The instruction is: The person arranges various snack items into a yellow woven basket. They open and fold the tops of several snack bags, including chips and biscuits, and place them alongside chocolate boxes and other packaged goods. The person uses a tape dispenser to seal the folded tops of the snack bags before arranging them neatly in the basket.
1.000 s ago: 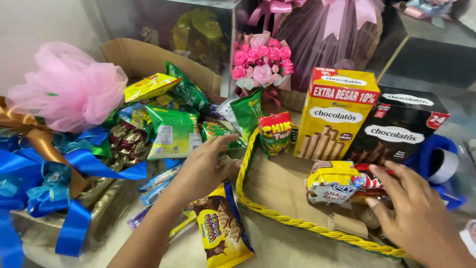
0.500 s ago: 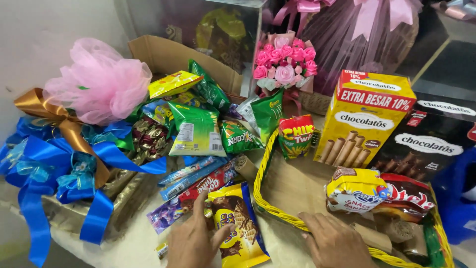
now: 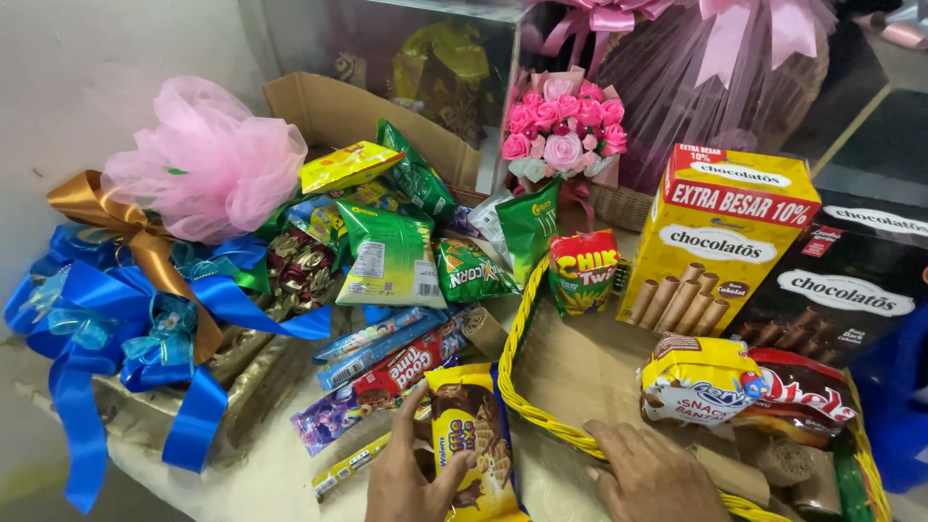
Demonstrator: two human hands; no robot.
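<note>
The left hand (image 3: 411, 478) grips a yellow-and-brown biscuit pack (image 3: 474, 440) by its lower edge, thumb over the front, just outside the basket's near rim. The right hand (image 3: 652, 474) lies flat and open on the cardboard floor of the yellow basket (image 3: 527, 387), holding nothing.

The basket looks partly filled: a yellow wafer box (image 3: 710, 237) and a dark wafer box (image 3: 836, 295) stand upright at the back, a small red-and-green snack bag (image 3: 583, 271) leans beside them, and two snack packs (image 3: 744, 382) lie in front. The near left corner is bare.

Much lies outside on the table (image 3: 261, 478): long bars (image 3: 396, 358), green chip bags (image 3: 391, 256), a yellow packet (image 3: 348, 166). Blue ribbons (image 3: 106, 329) and a pink tulle puff (image 3: 208, 164) sit unused at the left.
</note>
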